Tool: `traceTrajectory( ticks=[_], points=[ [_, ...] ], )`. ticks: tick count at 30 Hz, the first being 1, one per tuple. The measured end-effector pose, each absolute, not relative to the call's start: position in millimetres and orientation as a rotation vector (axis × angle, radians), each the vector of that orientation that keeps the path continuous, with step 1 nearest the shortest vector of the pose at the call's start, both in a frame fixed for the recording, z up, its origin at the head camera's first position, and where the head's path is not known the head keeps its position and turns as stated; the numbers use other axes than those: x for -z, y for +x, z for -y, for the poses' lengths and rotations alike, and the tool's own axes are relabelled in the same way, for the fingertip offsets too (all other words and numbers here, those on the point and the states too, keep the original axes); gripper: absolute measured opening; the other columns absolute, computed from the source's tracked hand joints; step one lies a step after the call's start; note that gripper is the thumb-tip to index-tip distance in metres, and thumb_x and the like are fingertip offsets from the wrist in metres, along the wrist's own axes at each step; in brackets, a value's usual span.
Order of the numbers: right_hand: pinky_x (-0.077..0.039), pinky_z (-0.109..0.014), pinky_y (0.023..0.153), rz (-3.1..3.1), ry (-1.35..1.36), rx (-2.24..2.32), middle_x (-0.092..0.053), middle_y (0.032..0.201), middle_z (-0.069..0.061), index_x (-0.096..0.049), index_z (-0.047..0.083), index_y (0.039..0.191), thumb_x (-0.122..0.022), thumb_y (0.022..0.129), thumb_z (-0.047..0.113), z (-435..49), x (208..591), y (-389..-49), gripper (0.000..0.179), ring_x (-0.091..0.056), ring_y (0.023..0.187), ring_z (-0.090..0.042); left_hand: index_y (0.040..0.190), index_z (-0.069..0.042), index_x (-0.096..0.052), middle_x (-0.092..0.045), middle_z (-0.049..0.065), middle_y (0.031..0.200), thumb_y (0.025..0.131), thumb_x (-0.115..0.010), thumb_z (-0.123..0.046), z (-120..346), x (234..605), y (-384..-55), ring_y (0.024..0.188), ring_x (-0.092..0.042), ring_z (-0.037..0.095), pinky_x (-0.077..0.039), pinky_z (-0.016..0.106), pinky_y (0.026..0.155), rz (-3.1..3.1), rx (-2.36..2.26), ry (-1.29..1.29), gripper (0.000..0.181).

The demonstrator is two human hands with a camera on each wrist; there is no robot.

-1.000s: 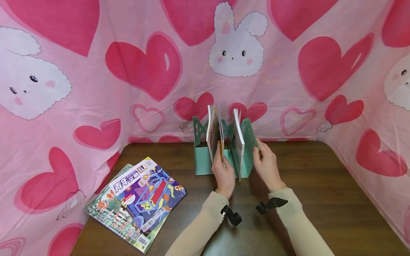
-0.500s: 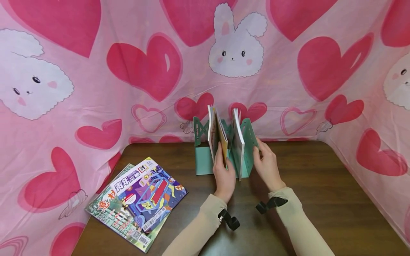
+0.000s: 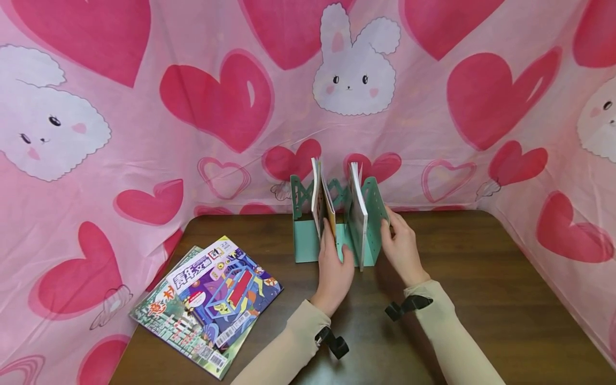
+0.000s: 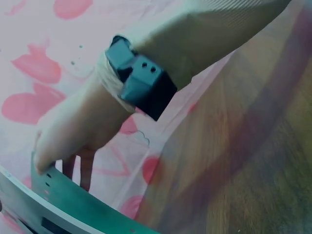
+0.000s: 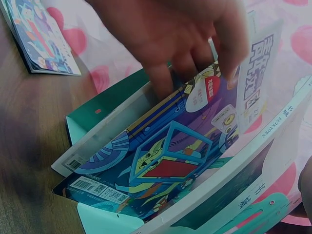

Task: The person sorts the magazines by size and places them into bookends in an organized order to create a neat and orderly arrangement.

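In the head view a green expandable book rack stands on the table with several magazines upright in it. My left hand reaches into its middle and holds a purple-blue magazine, fingers behind it and thumb over its cover. This magazine leans beside a white-edged magazine. Right of them, a thicker white-spined magazine stands in the rack; its spine shows in the right wrist view. My right hand grips the rack's right end panel, thumb on one face and fingers on the other.
Two overlapping magazines lie flat at the left: a purple one over a green one. The brown wooden table extends to the right of the rack. A pink heart-patterned cloth hangs behind and beside it.
The held magazine swung right, then back left against its neighbour. My left hand has drawn slightly back toward me, its wrist shifting left. The right hand has stayed on the end panel.
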State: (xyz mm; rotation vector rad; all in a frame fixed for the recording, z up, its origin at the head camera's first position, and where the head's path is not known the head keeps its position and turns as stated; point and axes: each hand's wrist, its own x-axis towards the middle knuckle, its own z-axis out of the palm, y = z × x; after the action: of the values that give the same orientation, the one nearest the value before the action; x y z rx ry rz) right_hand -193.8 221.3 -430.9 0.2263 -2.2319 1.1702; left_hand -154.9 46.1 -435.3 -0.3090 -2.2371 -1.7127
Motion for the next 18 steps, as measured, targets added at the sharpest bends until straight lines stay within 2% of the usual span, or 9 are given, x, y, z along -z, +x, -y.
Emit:
traceTrajectory(
  ticks=[3,11,18],
  points=[
    [-0.056,-0.059,0.090,2.234,0.225,-1.167,-0.063,0.137,-0.026,-0.057,-0.002,0.146,-0.058,0.103,0.003,-221.1,430.4,-194.1,0.043,-0.066,0.114,-0.041,0.166,-0.001,-0.013,-0.019,0.017,0.172,0.104,-0.052,-0.010,-40.3,432.5,-149.5,0.156,-0.025,0.030,-0.032,0.054,0.121,2.251,1.701,-0.354,0.074],
    [-0.057,-0.058,0.089,2.228,0.238,-1.150,-0.063,0.137,-0.027,-0.058,-0.003,0.145,-0.058,0.102,0.002,-220.7,427.7,-194.6,0.043,-0.066,0.113,-0.040,0.166,-0.003,-0.016,-0.022,0.014,0.171,0.105,-0.054,-0.009,-20.0,429.8,-135.8,0.154,-0.030,0.026,-0.036,0.049,0.118,2.292,1.641,-0.488,0.072],
    [-0.058,-0.058,0.087,2.248,0.216,-1.160,-0.062,0.137,-0.027,-0.057,-0.003,0.146,-0.057,0.103,0.003,-220.3,429.3,-193.4,0.043,-0.066,0.111,-0.039,0.159,0.006,-0.033,-0.040,0.023,0.160,0.102,-0.057,0.001,-7.5,433.3,-130.4,0.145,-0.045,0.031,-0.045,0.048,0.111,2.218,1.504,-0.545,0.063]
  ],
)
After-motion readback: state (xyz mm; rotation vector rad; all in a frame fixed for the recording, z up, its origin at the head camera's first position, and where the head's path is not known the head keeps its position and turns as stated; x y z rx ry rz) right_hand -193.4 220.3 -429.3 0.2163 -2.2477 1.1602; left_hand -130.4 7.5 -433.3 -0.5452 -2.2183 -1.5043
